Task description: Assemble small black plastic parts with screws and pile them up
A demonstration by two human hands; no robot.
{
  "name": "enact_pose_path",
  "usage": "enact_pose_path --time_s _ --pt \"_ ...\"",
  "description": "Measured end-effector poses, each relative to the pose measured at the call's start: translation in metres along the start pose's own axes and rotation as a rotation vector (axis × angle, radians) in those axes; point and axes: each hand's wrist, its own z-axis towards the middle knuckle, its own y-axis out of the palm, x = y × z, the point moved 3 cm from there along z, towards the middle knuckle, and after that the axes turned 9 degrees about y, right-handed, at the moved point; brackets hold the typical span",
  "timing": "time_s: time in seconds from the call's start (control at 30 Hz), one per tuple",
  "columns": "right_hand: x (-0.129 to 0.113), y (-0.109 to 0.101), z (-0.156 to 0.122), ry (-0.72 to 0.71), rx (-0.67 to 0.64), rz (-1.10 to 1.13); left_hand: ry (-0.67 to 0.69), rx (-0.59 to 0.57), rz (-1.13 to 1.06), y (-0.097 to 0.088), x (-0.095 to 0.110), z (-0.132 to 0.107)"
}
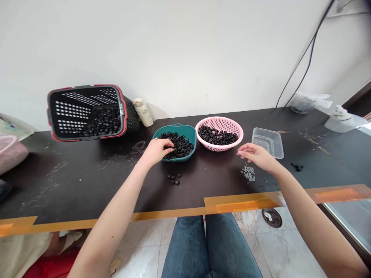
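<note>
My left hand (158, 150) reaches into a teal bowl (188, 130) full of small black round parts, its fingers curled down among them. What the fingers hold is hidden. My right hand (256, 155) hovers palm down over the black table, fingers loosely spread and holding nothing, just above a small heap of grey metal pins (248, 173). A pink colander (228, 125) with more black parts stands right of the teal bowl. Several loose black parts (174, 177) lie in front of the bowl.
An empty clear plastic tray (268, 142) sits right of the colander. A dark basket with red rim (87, 112) lies tipped at the back left, black parts inside. A small bottle (143, 112) leans by the wall. Orange tape runs along the table's front edge (174, 212).
</note>
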Motion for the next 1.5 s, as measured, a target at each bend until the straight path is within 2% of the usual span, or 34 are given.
enact_pose_path --time_s 0.13,0.23,0.33,0.5,0.63,0.77,0.87,0.97,1.1,1.27,1.37,1.43,1.5 --pt "0.026 -0.016 -0.006 0.006 0.014 -0.294 -0.029 0.0 0.011 0.008 -0.004 0.0" --pt "0.039 -0.013 -0.007 -0.001 0.013 -0.422 -0.09 0.018 -0.076 0.013 -0.006 -0.003" --pt "0.046 -0.011 -0.004 0.017 0.094 -0.545 -0.12 0.033 -0.163 0.017 -0.006 -0.007" --pt "0.052 -0.009 0.007 0.084 0.183 -0.78 -0.071 0.058 -0.086 0.018 -0.001 -0.011" --pt "0.056 -0.008 0.013 0.148 0.156 -0.846 -0.06 0.062 -0.118 0.02 -0.002 -0.013" --pt "0.058 -0.004 0.014 0.102 0.123 -0.848 -0.095 0.034 -0.1 0.022 -0.005 -0.014" --pt "0.053 -0.002 0.011 0.041 0.181 -0.797 -0.092 0.029 -0.076 0.023 -0.006 -0.014" --pt "0.041 0.003 0.006 -0.028 0.217 -0.624 -0.112 0.048 -0.173 0.026 -0.009 -0.012" --pt "0.018 0.018 -0.002 -0.114 0.172 -0.381 -0.166 0.108 -0.272 0.026 -0.013 -0.011" --pt "-0.007 0.056 -0.006 -0.181 0.034 -0.158 -0.117 0.115 -0.125 0.022 -0.009 -0.012" --pt "-0.019 0.083 -0.005 -0.233 -0.03 -0.096 -0.138 0.121 -0.14 0.021 -0.008 -0.013" --pt "-0.027 0.099 -0.002 -0.249 -0.072 -0.037 -0.166 0.174 -0.164 0.017 -0.005 -0.014" --pt "-0.034 0.113 0.004 -0.226 -0.136 0.074 -0.168 0.29 -0.214 0.012 0.005 -0.016"
